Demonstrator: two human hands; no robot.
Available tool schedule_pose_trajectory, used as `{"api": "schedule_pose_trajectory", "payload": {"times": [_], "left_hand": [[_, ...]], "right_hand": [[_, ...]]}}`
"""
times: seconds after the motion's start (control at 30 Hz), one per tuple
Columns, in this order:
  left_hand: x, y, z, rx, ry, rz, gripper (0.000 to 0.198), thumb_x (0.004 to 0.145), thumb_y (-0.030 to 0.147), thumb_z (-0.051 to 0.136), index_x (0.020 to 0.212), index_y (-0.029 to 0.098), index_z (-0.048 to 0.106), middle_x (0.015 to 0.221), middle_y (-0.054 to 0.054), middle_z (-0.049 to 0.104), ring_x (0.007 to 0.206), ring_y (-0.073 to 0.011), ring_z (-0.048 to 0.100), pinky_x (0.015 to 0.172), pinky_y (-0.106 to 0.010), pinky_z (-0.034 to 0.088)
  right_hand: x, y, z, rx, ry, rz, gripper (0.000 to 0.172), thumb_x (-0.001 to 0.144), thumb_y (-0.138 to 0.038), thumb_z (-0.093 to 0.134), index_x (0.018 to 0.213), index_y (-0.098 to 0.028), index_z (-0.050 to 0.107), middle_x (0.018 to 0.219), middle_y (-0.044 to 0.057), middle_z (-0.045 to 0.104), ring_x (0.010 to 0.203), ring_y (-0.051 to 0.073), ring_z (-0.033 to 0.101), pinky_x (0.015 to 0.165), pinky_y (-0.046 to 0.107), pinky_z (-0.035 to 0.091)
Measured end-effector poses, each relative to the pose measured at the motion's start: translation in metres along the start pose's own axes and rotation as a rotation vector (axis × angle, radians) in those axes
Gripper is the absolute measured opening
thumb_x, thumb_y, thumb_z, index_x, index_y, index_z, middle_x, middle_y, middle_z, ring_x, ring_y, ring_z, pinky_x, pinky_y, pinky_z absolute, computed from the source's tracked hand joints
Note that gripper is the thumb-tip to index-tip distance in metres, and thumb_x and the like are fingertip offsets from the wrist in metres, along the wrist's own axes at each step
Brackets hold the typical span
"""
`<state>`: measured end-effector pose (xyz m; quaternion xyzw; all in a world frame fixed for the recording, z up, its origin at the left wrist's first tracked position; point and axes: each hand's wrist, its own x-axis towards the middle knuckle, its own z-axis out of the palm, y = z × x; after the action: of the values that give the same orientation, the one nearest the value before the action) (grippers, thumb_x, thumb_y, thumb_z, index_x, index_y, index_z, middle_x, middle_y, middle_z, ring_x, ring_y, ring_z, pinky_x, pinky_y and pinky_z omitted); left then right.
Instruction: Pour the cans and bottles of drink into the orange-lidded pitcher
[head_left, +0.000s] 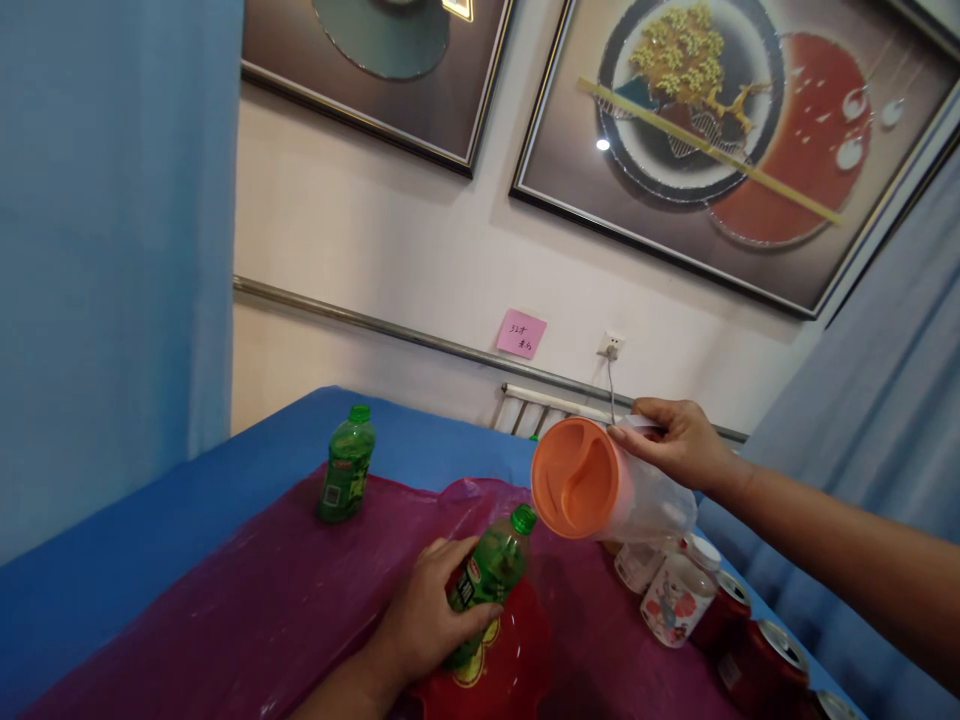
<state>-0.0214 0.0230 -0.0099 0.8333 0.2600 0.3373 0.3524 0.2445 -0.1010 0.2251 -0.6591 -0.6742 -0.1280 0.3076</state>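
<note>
My left hand (424, 618) is wrapped round a green drink bottle (491, 570) with a green cap, which stands tilted over a red tray (517, 665) on the purple plastic sheet (247, 590). My right hand (679, 440) grips the handle of a clear plastic jug (645, 510) held in the air and tipped on its side, its orange lid (576, 478) facing me. The jug hangs just right of and above the bottle's cap.
A second green bottle (346, 478) stands at the far left of the purple sheet on the blue table (150, 520). A glass jar (675, 595) with a printed pattern and red cans (761, 655) sit at the right edge. Blue curtains hang on both sides.
</note>
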Motion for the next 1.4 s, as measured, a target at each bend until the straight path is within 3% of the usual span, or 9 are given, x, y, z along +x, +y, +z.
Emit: {"api": "schedule_pose_trajectory", "payload": {"times": [1.4], "left_hand": [[-0.001,0.009,-0.005,-0.005,0.018,-0.015,0.060,0.065,0.032,0.083,0.122,0.023,0.068,0.108,-0.007,0.071,0.102,-0.0289,0.063,0.096,-0.041,0.047]], "right_hand": [[0.001,-0.012,-0.003,-0.006,0.019,-0.052,0.050,0.083,-0.054,0.064,0.056,-0.023,0.036,0.052,-0.007,0.029,0.050,0.008,0.027,0.046,0.024,0.021]]}}
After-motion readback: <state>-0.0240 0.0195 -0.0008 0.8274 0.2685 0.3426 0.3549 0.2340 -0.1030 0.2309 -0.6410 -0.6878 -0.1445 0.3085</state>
